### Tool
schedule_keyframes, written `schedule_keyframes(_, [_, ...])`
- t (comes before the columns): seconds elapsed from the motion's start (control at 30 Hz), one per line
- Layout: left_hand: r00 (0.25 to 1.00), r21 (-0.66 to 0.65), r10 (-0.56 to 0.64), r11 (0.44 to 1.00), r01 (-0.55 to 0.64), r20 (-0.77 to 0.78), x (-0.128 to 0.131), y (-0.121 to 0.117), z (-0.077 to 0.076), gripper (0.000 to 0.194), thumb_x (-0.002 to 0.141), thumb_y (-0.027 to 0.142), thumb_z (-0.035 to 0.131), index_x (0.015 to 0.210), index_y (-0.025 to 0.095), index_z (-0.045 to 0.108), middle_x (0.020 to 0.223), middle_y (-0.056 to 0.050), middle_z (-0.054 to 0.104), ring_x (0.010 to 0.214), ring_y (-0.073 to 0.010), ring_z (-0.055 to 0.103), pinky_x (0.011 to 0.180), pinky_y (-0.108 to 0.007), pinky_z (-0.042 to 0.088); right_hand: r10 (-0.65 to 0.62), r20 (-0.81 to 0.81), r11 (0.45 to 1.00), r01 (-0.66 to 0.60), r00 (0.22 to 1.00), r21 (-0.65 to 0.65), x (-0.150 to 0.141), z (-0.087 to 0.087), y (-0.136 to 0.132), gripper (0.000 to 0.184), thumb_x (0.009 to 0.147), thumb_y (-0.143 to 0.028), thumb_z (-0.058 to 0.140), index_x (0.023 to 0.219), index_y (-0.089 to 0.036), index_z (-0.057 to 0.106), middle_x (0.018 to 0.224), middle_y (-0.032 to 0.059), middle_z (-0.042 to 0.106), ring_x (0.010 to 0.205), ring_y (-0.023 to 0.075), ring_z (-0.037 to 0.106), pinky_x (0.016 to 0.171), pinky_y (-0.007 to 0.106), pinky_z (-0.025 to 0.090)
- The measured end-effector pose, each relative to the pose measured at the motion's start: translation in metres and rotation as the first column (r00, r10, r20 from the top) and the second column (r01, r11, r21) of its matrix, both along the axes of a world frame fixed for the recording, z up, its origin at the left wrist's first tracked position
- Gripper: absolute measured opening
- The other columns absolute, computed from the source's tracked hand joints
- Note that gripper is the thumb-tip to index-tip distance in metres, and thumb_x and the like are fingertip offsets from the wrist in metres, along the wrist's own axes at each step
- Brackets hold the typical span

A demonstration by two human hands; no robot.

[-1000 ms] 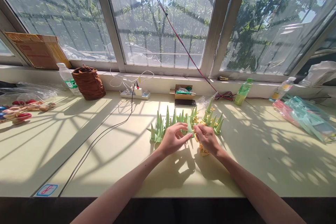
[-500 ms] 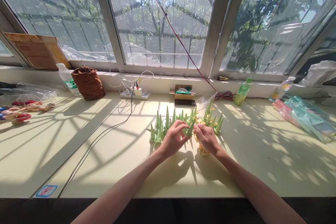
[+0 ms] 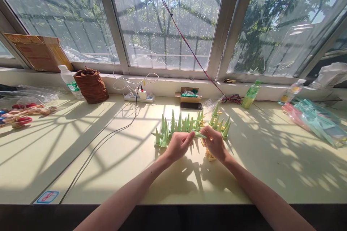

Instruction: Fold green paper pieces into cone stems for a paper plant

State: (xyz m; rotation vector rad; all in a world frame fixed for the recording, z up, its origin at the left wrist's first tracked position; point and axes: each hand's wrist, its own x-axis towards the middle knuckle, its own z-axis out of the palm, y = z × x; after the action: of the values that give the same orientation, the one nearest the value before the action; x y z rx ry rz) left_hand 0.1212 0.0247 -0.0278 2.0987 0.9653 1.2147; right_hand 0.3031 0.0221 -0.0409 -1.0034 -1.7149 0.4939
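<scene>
My left hand point(image 3: 179, 145) is closed, with thumb and fingers pinching a green cone point(image 3: 200, 134) by its wide end. The cone lies tilted on its side, its tip toward the right. Close by, my right hand point(image 3: 215, 142) is pinched beside that tip; what its fingers hold, if anything, is hidden. Several similar green cones point(image 3: 172, 124) stand upright behind my left hand, and another group of cones point(image 3: 216, 113) stands behind my right. Small yellow pieces point(image 3: 209, 156) lie in a pile beneath my right hand, partly covered by it.
Behind the cones are a small cardboard box point(image 3: 189, 97) and a dark phone point(image 3: 191, 106). A power strip point(image 3: 139, 96) trails a cable across the table point(image 3: 108, 180). A brown bag point(image 3: 91, 86) stands left, a green bottle point(image 3: 251, 95) right, near plastic packets point(image 3: 314, 119).
The green cone in my left hand has tipped from upright to lying sideways, tip to the right. My left fingers have closed around its base, while my right hand has barely shifted.
</scene>
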Motion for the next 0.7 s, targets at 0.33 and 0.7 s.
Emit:
schedule_keyframes(0.33, [0.998,-0.080,-0.018,0.997,0.013,-0.059,-0.0014,-0.0021,0.0062,0.063,0.095,0.057,0.044,0.054,0.013,0.061,0.044,0.002,0.046,0.044,-0.0090,0.040,0.046,-0.021,0.031,0.043,0.030,0.999,-0.044,0.999,0.008,0.0017,0.0000,-0.0013,0.032,0.099,-0.039,0.045,0.073,-0.020,0.049,0.057,-0.0044,0.044,0.048,0.0094,0.041,0.049,0.023,0.035])
schedule_keyframes(0.7, [0.995,-0.058,-0.023,0.998,0.017,-0.101,-0.0027,0.0005,0.0022,0.034,0.086,0.044,0.066,0.079,0.011,0.071,0.065,-0.001,0.059,0.051,-0.0084,0.040,0.047,-0.021,0.030,0.006,0.063,1.000,-0.007,0.998,0.016,0.0039,0.0019,-0.0003,0.031,0.098,-0.037,0.046,0.073,-0.020,0.052,0.056,-0.0041,0.046,0.050,0.0102,0.042,0.053,0.024,0.034])
